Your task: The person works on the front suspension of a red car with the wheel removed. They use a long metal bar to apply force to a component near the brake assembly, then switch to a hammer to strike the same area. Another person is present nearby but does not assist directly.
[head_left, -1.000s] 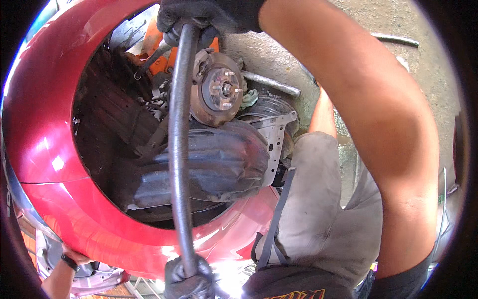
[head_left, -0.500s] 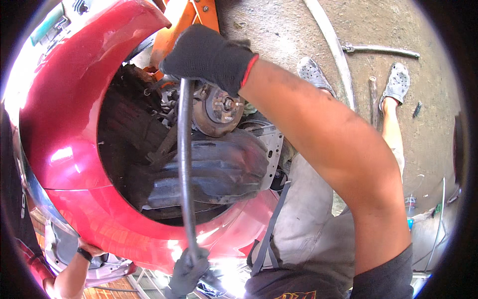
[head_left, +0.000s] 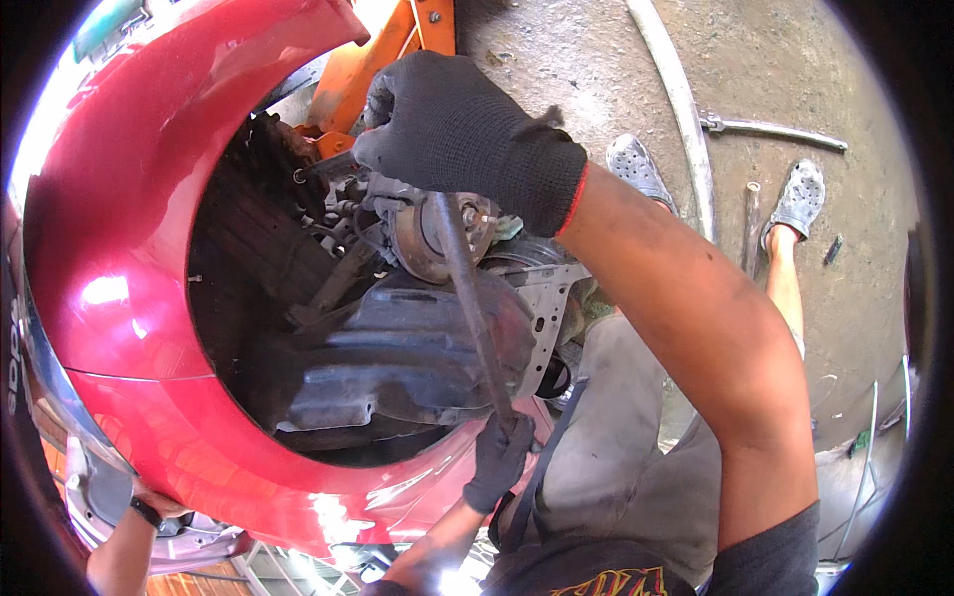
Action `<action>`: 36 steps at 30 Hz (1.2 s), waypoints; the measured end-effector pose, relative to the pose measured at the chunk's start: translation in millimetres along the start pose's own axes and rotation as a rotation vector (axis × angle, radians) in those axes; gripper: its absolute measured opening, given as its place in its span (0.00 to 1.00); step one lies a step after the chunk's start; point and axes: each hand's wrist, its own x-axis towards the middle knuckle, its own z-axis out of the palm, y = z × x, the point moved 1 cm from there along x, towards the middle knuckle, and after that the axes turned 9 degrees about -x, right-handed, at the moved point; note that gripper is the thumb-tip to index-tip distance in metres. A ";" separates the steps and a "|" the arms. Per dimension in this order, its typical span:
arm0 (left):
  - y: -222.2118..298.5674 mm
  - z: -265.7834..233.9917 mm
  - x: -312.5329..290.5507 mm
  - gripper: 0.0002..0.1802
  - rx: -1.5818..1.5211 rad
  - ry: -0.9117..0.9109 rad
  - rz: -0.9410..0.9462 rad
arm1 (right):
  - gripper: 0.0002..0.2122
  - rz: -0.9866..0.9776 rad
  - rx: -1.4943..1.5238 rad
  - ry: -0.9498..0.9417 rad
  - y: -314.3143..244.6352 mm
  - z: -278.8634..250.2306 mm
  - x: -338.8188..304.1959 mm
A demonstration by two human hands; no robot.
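- I see the right hand (head_left: 467, 124), fingers curled round the metal bar (head_left: 469, 288);
- the left hand (head_left: 500, 465), fingers wrapped round its lower end;
- the bar slants before the brake disc (head_left: 415, 243) (partly hidden).

floor (head_left: 860, 268): rough, brownish concrete is spreading across the right | light: glare (head_left: 459, 582) is washing out the lower middle | white bars (head_left: 266, 568) are crossing the lower left | orange-brown surface (head_left: 199, 586) is showing beside them
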 end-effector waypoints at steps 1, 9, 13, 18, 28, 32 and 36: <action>-22.6 1.2 9.8 0.10 -0.014 0.033 0.058 | 0.13 -0.030 -0.006 -0.003 -0.3 3.0 1.1; -51.4 24.5 57.3 0.14 0.020 0.144 0.278 | 0.20 -0.195 -0.120 -0.019 9.1 5.5 2.7; -84.0 33.9 86.1 0.14 0.242 0.227 0.515 | 0.09 -0.171 0.165 -0.053 9.1 0.4 -1.1; -96.0 62.9 126.7 0.17 0.128 0.263 0.539 | 0.10 -0.248 0.161 -0.025 11.1 2.5 -6.0; -119.3 78.7 162.0 0.18 -0.259 0.175 0.204 | 0.13 -0.216 0.059 0.003 3.2 -4.9 -14.6; -87.2 86.2 170.3 0.18 0.053 0.284 0.530 | 0.14 0.089 0.077 -0.103 -12.5 -14.3 -18.6; -79.3 89.9 175.4 0.17 0.005 0.295 0.492 | 0.13 -0.093 0.018 0.079 -4.8 2.4 -26.8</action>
